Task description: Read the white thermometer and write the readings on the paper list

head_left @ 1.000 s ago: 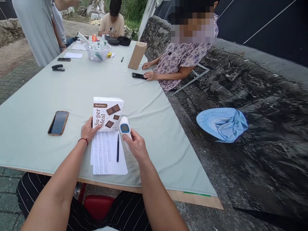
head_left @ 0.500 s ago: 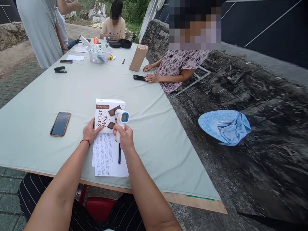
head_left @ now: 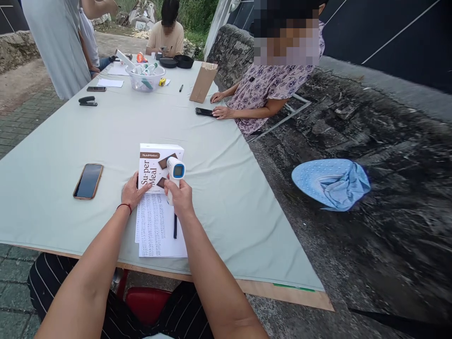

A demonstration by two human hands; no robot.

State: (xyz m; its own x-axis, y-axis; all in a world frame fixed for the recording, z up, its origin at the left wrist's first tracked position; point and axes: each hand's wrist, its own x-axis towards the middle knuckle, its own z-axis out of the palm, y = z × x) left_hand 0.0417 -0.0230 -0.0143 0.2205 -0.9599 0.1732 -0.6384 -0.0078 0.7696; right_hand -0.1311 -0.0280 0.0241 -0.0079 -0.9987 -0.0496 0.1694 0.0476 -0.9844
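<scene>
A white box [head_left: 150,165] with brown print stands on the table, and my left hand [head_left: 134,192] grips its lower left side, thumb across the front. My right hand [head_left: 181,197] is wrapped round the handle of a white infrared thermometer [head_left: 173,170], its blue-rimmed screen facing me. The thermometer is in front of the box's right side; I cannot tell whether they touch. Sheets of handwritten paper [head_left: 151,230] lie just below the box, and a black pen [head_left: 175,227] rests on them beside my right wrist.
A phone [head_left: 88,181] lies left of my hands. Farther back are a stapler [head_left: 88,100], a plastic basket [head_left: 147,84] of bottles, dark pans [head_left: 184,61] and a cardboard piece [head_left: 204,83]. A person [head_left: 268,89] sits at the right edge, hand on a phone. A blue hat [head_left: 331,184] is at right.
My right hand has shifted the thermometer slightly left and up, across the front of the box. My left hand has stayed on the box.
</scene>
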